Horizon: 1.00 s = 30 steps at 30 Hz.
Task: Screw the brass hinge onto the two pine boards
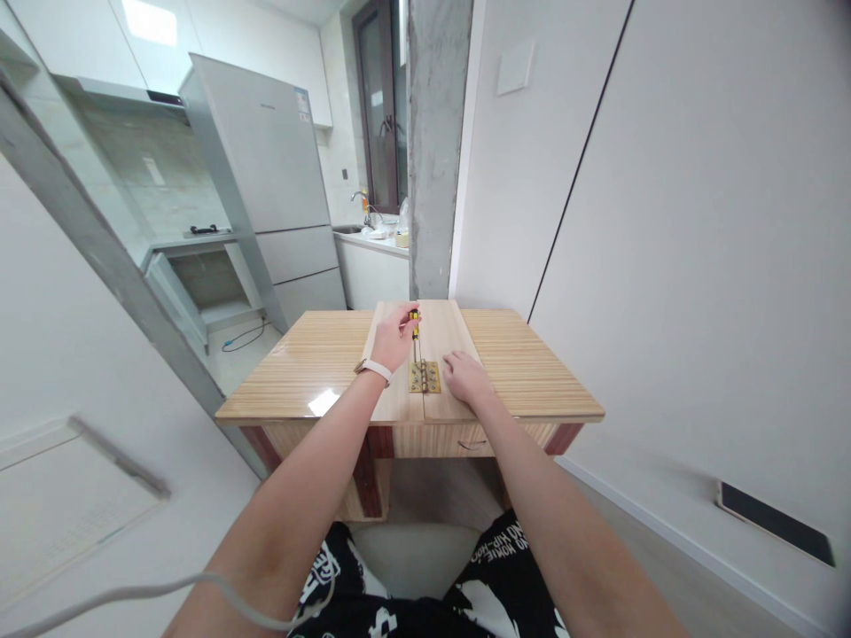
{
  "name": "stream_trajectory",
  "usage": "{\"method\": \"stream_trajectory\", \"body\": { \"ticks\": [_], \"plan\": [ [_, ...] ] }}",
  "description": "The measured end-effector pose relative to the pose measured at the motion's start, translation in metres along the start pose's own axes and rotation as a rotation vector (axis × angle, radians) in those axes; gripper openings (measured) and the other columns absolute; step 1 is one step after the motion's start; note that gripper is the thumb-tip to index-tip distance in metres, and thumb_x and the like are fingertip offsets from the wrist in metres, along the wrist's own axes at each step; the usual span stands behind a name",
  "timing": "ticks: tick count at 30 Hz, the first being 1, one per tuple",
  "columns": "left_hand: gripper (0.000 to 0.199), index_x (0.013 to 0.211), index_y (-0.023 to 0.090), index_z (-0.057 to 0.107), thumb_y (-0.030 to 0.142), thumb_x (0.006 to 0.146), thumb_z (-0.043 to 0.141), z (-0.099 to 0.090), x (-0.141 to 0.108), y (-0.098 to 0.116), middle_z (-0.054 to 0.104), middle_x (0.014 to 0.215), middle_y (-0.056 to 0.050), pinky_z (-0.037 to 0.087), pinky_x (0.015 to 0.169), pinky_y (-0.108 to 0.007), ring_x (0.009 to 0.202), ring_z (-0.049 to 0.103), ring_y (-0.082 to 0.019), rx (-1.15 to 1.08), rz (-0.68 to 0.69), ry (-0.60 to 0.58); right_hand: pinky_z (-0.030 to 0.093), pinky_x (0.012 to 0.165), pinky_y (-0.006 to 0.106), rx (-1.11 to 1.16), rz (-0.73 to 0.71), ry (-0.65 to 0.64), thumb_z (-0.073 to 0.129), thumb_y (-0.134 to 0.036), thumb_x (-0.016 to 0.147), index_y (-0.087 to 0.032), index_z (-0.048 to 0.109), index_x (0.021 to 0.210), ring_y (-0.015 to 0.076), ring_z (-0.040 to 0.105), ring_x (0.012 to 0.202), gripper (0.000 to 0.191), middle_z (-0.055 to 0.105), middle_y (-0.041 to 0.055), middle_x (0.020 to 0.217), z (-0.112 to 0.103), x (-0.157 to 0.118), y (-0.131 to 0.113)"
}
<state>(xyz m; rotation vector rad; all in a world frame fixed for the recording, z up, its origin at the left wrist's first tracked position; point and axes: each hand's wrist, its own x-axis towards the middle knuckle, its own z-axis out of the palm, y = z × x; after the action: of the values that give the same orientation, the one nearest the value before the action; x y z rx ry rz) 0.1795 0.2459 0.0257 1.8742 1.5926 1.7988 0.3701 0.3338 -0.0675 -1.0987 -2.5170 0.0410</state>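
Note:
In my left hand (394, 338) is a screwdriver (415, 321) with a yellow and black handle, held upright. Its thin shaft points down to the left leaf of a brass hinge (425, 377). The hinge lies flat across the seam between a left wooden board (392, 403) and a right wooden board (444, 324). Just right of the hinge, my right hand (466, 376) rests on the right board with its fingers curled; whether anything is under them is hidden.
Beneath the boards is a striped wooden desk (266, 377) with a drawer (439, 441). A phone-like dark slab (775, 523) shows at the right by the wall. Behind stand a fridge (266, 159) and a kitchen counter (372, 266). A pale cable (199, 580) crosses the lower left.

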Motion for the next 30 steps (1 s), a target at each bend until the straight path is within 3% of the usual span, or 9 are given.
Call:
{"method": "stream_trajectory", "body": {
  "ticks": [5, 7, 12, 21, 27, 30],
  "plan": [
    [0.032, 0.126, 0.023, 0.072, 0.023, 0.097, 0.058, -0.004, 0.0, 0.007, 0.068, 0.116, -0.009, 0.062, 0.081, -0.029, 0.094, 0.068, -0.016, 0.084, 0.028, 0.032, 0.034, 0.11, 0.032, -0.011, -0.001, 0.017, 0.043, -0.027, 0.102, -0.02, 0.067, 0.128, 0.0222, 0.053, 0.124, 0.036, 0.064, 0.0115, 0.132, 0.0, 0.0, 0.0],
    [0.035, 0.13, 0.023, 0.071, 0.023, 0.097, 0.058, -0.005, 0.0, 0.006, 0.066, 0.12, -0.01, 0.062, 0.084, -0.03, 0.097, 0.068, -0.017, 0.081, 0.036, 0.019, 0.034, 0.11, 0.032, -0.013, 0.001, 0.016, 0.043, -0.027, 0.102, -0.021, 0.067, 0.128, 0.0222, 0.053, 0.124, 0.036, 0.064, 0.0113, 0.132, 0.001, 0.0, 0.0],
    [0.045, 0.14, 0.023, 0.063, 0.013, 0.098, 0.049, -0.005, 0.002, 0.001, 0.062, 0.141, -0.01, 0.053, 0.108, -0.037, 0.127, 0.061, -0.02, 0.035, 0.088, -0.034, 0.034, 0.11, 0.031, -0.011, 0.003, 0.008, 0.043, -0.027, 0.102, -0.021, 0.067, 0.128, 0.0216, 0.053, 0.125, 0.036, 0.064, 0.0114, 0.131, 0.001, 0.0, 0.001],
    [0.039, 0.133, 0.024, 0.068, 0.022, 0.095, 0.061, -0.003, 0.003, 0.003, 0.068, 0.127, -0.009, 0.062, 0.088, -0.033, 0.099, 0.07, -0.018, 0.038, 0.011, -0.024, 0.034, 0.11, 0.031, -0.022, -0.003, 0.011, 0.042, -0.028, 0.102, -0.02, 0.067, 0.126, 0.0216, 0.053, 0.123, 0.035, 0.065, 0.0116, 0.13, 0.001, 0.001, 0.0],
    [0.044, 0.14, 0.023, 0.062, 0.015, 0.099, 0.05, -0.002, 0.004, -0.003, 0.065, 0.139, -0.01, 0.053, 0.109, -0.038, 0.126, 0.064, -0.021, 0.017, 0.038, -0.072, 0.034, 0.11, 0.031, -0.023, 0.002, 0.008, 0.042, -0.028, 0.102, -0.02, 0.067, 0.128, 0.0218, 0.053, 0.124, 0.036, 0.064, 0.0117, 0.131, 0.003, 0.001, 0.001],
    [0.043, 0.139, 0.022, 0.062, 0.014, 0.098, 0.051, 0.0, 0.005, -0.007, 0.07, 0.131, -0.01, 0.055, 0.105, -0.037, 0.12, 0.068, -0.02, -0.019, 0.005, -0.064, 0.034, 0.11, 0.032, -0.021, 0.003, 0.001, 0.041, -0.029, 0.103, -0.021, 0.067, 0.129, 0.0219, 0.053, 0.124, 0.037, 0.064, 0.0117, 0.131, 0.002, 0.001, 0.001]
  ]
}}
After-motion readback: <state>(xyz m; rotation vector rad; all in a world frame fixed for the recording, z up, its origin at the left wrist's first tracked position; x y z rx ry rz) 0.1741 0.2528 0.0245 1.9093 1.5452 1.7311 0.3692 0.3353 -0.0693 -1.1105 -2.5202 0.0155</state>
